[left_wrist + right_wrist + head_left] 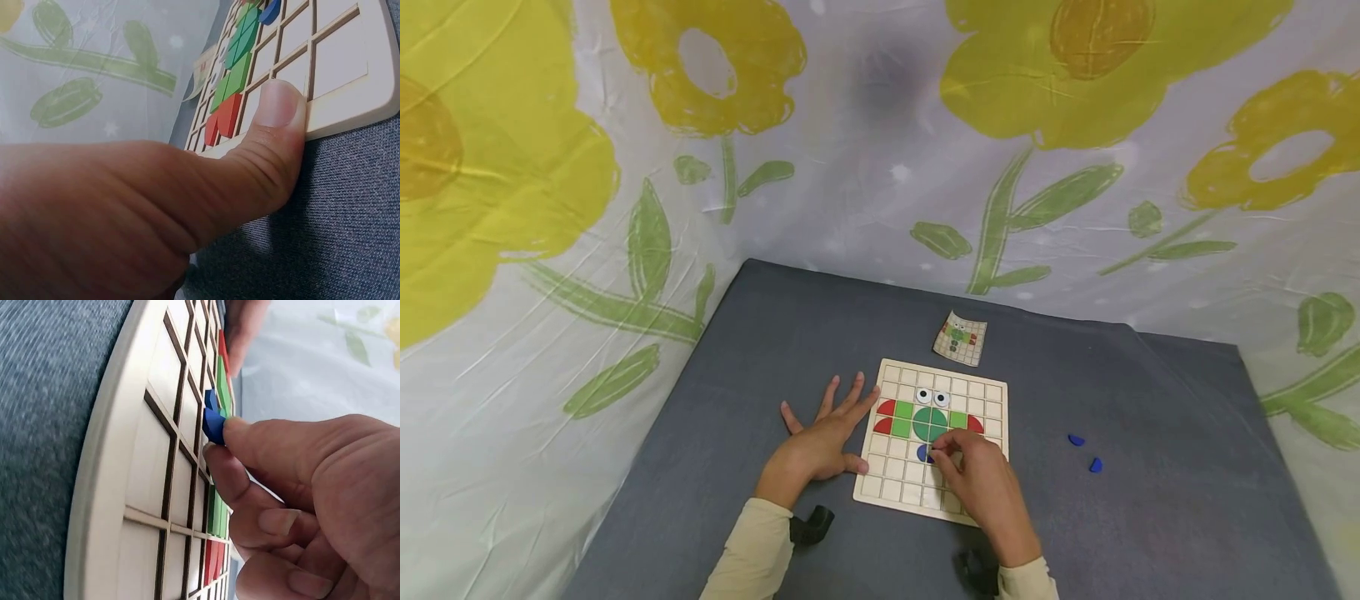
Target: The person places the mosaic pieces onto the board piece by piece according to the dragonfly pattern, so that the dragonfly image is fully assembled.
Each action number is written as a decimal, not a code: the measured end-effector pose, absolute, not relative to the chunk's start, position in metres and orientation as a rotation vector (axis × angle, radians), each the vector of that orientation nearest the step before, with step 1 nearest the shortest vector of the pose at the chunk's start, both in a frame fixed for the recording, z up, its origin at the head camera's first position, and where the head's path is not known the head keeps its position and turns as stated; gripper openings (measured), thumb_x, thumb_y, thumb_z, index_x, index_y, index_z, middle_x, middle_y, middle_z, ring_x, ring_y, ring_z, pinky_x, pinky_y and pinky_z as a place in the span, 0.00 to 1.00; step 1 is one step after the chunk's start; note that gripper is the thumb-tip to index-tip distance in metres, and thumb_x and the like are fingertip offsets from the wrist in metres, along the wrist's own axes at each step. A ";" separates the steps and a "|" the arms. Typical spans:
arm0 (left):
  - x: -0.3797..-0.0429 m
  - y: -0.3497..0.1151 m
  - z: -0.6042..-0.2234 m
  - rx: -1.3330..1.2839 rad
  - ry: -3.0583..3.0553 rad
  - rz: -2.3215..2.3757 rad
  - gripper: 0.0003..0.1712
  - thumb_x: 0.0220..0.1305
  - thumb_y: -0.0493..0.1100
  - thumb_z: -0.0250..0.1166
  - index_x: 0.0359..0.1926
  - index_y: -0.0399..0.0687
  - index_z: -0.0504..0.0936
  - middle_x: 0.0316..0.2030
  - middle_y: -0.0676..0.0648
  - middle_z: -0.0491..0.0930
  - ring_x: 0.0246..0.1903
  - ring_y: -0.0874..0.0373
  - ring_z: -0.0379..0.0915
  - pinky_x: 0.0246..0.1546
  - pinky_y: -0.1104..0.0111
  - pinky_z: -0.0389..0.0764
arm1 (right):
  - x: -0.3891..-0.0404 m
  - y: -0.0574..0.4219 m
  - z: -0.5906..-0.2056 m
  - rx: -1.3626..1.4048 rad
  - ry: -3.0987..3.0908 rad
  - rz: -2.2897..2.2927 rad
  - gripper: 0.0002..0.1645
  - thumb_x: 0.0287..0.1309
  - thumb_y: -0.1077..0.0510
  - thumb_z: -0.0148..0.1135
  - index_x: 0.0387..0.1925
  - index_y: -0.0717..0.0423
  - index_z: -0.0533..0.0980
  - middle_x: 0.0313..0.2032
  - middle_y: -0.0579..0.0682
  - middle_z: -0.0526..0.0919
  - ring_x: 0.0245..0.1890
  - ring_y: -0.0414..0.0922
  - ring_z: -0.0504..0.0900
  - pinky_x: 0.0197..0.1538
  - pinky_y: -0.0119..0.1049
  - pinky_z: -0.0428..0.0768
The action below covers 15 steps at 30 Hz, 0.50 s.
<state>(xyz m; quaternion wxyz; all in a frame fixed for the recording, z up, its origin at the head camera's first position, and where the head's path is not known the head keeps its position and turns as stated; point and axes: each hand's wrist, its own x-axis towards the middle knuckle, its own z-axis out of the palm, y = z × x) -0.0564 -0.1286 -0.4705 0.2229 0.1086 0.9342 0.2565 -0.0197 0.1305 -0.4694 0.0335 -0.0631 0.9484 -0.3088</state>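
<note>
A square wooden grid board (895, 490) lies on the dark cloth. My right hand (988, 483) pinches a blue quarter-circle piece (214, 427) between thumb and forefinger, low over a cell beside another blue piece (922, 452). My left hand (820, 446) spreads its fingers at the board's left edge, the thumb (278, 106) resting on the rim. Set in the grid are green quarter-circles (925, 423) forming a disc, light green squares (902, 418), red quarter-circles (884, 417) and two eye discs (932, 397). My right hand hides part of the board's lower right.
A small pattern card (960, 339) with a similar figure lies behind the board. Two loose blue pieces (1086, 452) lie on the cloth to the right. A flower-printed curtain (865, 192) hangs behind the table.
</note>
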 end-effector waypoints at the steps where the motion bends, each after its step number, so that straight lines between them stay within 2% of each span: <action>1: -0.056 -0.129 -0.471 0.301 2.581 0.708 0.70 0.49 0.51 0.84 0.86 0.70 0.49 0.86 0.55 0.36 0.84 0.46 0.20 0.60 0.18 0.15 | -0.020 0.130 -0.469 -0.192 2.918 -0.945 0.06 0.62 0.58 0.77 0.38 0.45 0.86 0.30 0.37 0.86 0.17 0.34 0.68 0.21 0.32 0.68; 15: -0.056 -0.129 -0.469 0.300 2.575 0.710 0.70 0.49 0.51 0.84 0.86 0.70 0.50 0.86 0.55 0.36 0.84 0.46 0.20 0.60 0.19 0.15 | -0.020 0.125 -0.469 -0.138 2.948 -0.911 0.06 0.60 0.55 0.79 0.36 0.46 0.86 0.29 0.38 0.87 0.18 0.35 0.69 0.20 0.32 0.68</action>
